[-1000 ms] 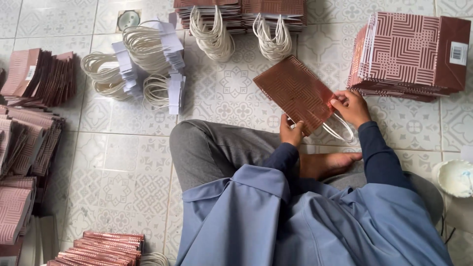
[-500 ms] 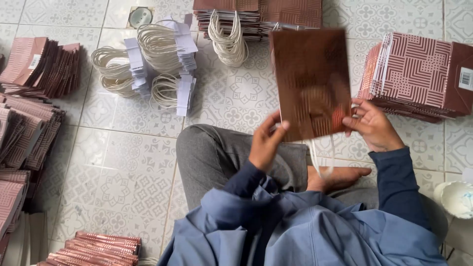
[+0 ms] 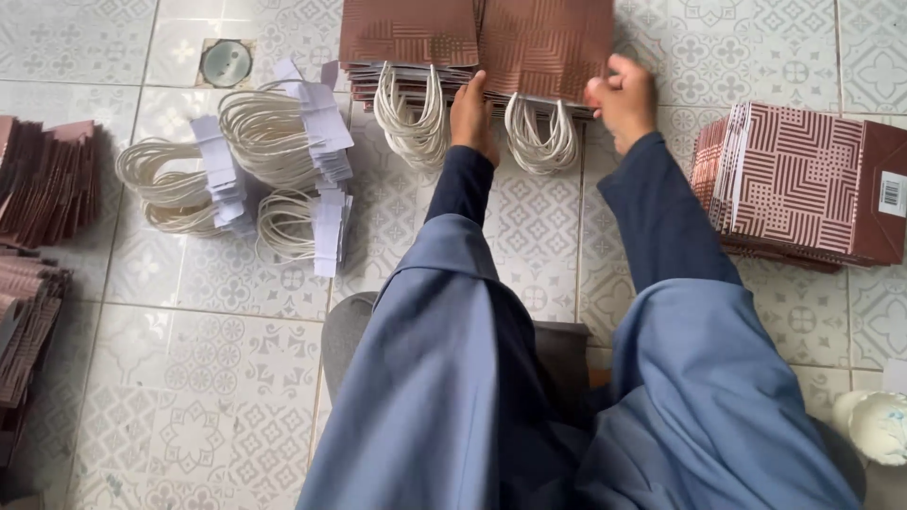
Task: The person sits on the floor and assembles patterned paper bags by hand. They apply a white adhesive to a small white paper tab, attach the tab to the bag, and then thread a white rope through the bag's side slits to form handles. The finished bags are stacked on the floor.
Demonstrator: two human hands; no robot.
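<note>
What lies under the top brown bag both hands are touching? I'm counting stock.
Under the top brown bag, a stack of more flat bags shows by edges and white rope handles. Their faces and count are covered.

tiled floor (image 3: 189, 378) | bag stacks (image 3: 803, 189) | handle bundles (image 3: 274, 142) | tape roll (image 3: 226, 62)

A home-style workroom for assembling paper bags by hand, set up on a patterned tile floor (image 3: 217, 378). Around the seated person lie bag stacks (image 3: 472, 42), more flat bags (image 3: 803, 184) to the right of them, and cord-handle bundles (image 3: 274, 142) to their left.
</note>
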